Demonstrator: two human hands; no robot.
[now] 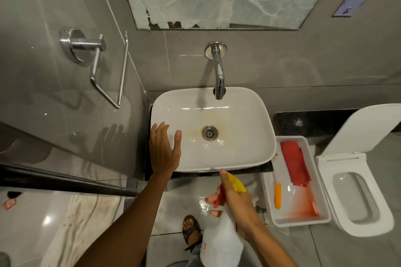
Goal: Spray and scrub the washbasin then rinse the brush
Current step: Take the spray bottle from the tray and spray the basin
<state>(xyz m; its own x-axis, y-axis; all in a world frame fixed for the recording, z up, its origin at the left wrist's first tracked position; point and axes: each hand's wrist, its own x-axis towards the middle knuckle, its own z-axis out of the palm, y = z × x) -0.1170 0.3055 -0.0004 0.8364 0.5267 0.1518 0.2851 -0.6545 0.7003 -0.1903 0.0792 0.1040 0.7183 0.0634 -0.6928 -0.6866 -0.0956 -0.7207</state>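
The white washbasin (pixel 245 115) sits below a chrome tap (pixel 218 76), with brownish stains around its drain (pixel 209 133). My left hand (pixel 165 149) hovers open, fingers spread, over the basin's left rim. My right hand (pixel 233 199) grips a translucent white spray bottle (pixel 219 243) with a yellow nozzle (pixel 237 183) and red trigger, held just in front of the basin's near edge, nozzle pointing toward the basin. An orange-handled brush (pixel 278 196) lies in a white tray (pixel 301 222) to the right.
The tray also holds a red cloth (pixel 296 165) and reddish liquid. A white toilet (pixel 355 193) with raised lid stands at the right. A chrome towel holder (pixel 104 67) is on the left wall. My sandalled foot (pixel 192 231) stands on the wet tiled floor.
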